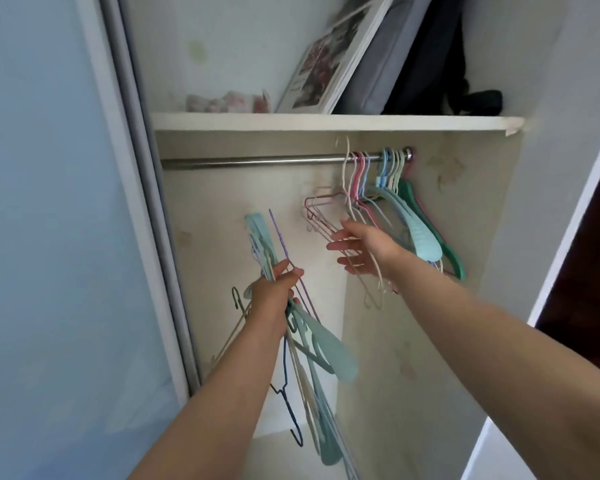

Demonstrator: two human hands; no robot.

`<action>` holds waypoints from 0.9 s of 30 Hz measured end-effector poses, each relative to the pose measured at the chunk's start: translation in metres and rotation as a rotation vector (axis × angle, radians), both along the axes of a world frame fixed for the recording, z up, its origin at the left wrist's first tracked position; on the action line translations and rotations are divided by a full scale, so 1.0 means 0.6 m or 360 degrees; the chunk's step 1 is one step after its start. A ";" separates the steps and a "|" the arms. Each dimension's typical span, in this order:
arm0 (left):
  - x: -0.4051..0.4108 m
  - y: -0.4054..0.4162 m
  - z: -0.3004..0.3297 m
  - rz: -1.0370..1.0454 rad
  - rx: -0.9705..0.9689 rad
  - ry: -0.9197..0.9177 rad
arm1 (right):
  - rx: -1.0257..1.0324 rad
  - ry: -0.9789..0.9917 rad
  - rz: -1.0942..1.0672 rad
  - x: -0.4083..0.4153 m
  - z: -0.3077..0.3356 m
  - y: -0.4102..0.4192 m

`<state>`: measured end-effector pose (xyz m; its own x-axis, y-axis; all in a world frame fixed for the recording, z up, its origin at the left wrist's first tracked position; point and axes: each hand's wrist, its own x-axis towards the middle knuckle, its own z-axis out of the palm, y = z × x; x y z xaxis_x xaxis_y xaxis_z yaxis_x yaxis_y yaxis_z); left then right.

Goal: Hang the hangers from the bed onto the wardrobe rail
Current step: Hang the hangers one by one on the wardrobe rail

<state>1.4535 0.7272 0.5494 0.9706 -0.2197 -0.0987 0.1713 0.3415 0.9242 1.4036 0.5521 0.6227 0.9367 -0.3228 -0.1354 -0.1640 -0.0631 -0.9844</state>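
Note:
My left hand (277,295) grips a bundle of hangers (321,355), pale teal plastic ones mixed with thin purple, cream and dark blue wire ones, held below the rail. The metal wardrobe rail (250,161) runs under the shelf. Several hangers (392,188) in pink, blue, cream and green hang crowded at its right end. A cream wire hanger (347,188) has its hook at the rail, tilted, and its lower part crosses my right hand (364,249), whose fingers are spread around the wires there.
A white shelf (326,121) above the rail holds a leaning framed picture (333,60), a grey bag and dark items. The sliding door frame (146,209) stands at the left. The rail's left half is bare.

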 end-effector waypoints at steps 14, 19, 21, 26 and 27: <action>-0.001 -0.006 0.014 -0.0094 -0.0054 0.0060 | 0.0027 0.0155 -0.0127 0.059 0.008 -0.056; -0.007 -0.030 0.015 -0.0033 -0.0078 0.0024 | -0.1501 0.0453 -0.0404 0.040 -0.020 -0.035; -0.012 -0.046 0.017 0.0004 -0.0080 0.0009 | -0.2092 -0.0043 -0.0576 0.001 -0.032 0.001; -0.021 -0.074 0.022 0.0075 -0.0074 0.0034 | -0.1557 0.0161 0.0284 -0.059 -0.066 0.029; -0.021 -0.077 0.022 0.0076 -0.0092 0.0047 | -0.1603 0.0204 0.0346 -0.063 -0.073 0.023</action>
